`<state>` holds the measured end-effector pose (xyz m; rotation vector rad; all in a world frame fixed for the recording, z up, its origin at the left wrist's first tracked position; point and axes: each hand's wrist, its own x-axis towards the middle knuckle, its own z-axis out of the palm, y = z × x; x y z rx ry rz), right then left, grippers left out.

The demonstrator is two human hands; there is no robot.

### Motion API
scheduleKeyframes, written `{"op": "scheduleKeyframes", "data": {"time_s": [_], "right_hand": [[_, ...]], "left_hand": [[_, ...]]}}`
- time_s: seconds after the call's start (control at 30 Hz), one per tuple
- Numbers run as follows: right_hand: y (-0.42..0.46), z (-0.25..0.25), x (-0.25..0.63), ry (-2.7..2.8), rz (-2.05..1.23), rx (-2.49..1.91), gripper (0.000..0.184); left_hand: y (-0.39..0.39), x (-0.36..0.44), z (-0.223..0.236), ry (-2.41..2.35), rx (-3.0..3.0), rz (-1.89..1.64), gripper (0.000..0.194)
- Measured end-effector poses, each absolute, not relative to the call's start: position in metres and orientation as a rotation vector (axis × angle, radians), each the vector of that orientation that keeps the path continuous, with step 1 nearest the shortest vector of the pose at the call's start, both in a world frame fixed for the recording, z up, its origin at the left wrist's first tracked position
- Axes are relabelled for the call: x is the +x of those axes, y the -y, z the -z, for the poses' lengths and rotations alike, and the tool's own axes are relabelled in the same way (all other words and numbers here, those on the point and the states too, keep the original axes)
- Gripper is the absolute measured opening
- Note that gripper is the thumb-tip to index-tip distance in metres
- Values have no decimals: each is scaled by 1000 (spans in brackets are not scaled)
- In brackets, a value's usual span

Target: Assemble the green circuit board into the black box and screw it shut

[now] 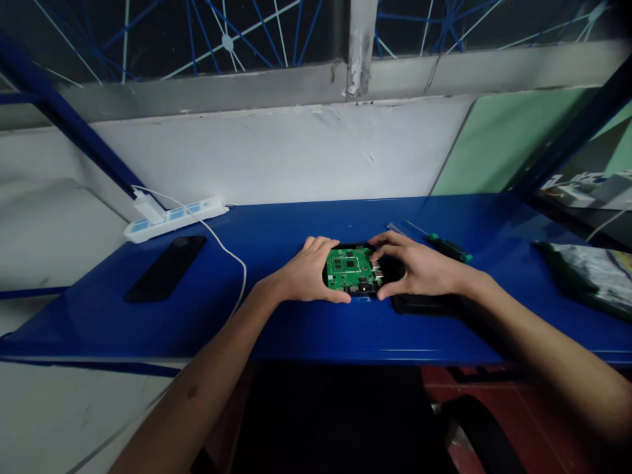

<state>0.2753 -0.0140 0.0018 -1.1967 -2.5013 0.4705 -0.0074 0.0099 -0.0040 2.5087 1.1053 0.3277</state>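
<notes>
A green circuit board (pixel 351 264) lies in a shallow black case on the blue table, its connectors along the right and near edges. My left hand (pixel 311 271) wraps the left side of the case, thumb at the near edge and fingers at the far edge. From the right, my right hand (pixel 412 266) grips the board's right end, with fingertips by the metal ports and the thumb at the near corner. Partly under my right hand is a flat black cover (pixel 424 305). Beyond that hand lies a screwdriver (pixel 449 248) with a green and black handle.
On the left are a black phone (pixel 166 268) and a white power strip (pixel 178 217) with a plugged-in charger (pixel 149 207). A white cable (pixel 232 255) runs across the table to its front edge. A silvery plastic bag (pixel 592 273) lies at the right.
</notes>
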Motion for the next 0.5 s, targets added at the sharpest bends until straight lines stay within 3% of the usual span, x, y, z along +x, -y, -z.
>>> {"op": "scheduleKeyframes", "data": {"time_s": [0.3,0.5], "right_hand": [[14,-1,273,2443,-601,-1215,64],[14,0,274,2439,-635,-1165,60]], "left_hand": [[-9,-4,0,-1157,2476,-234,121],[-11,-4,1,-1134,2479,-242,120]]}}
